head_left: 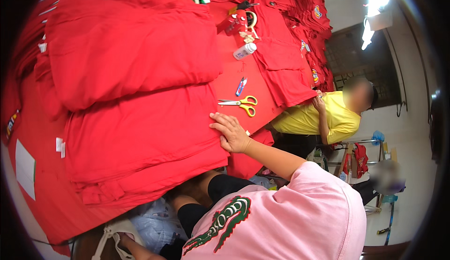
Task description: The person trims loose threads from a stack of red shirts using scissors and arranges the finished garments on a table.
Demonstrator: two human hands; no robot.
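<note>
My right hand (pixel 229 131) lies flat on the near right edge of a stack of folded red garments (pixel 150 128), fingers spread, holding nothing. Just beyond its fingertips are yellow-handled scissors (pixel 241 104), apart from the hand. A small blue thread snipper (pixel 241 86) rests a little farther off. At the lower left edge, my left hand (pixel 125 241) is low beside a whitish cloth bag with straps (pixel 112 234); its fingers are mostly hidden. A thicker folded red bundle (pixel 136 49) sits on the back of the stack.
A white bottle (pixel 244 51) and a tape roll (pixel 251 19) stand on the red-covered table (pixel 241 70). More red garments (pixel 309 16) are piled behind. Across the table, a person in yellow (pixel 318 114) handles red cloth. White paper (pixel 25 168) lies left; plastic bags (pixel 157 222) sit below.
</note>
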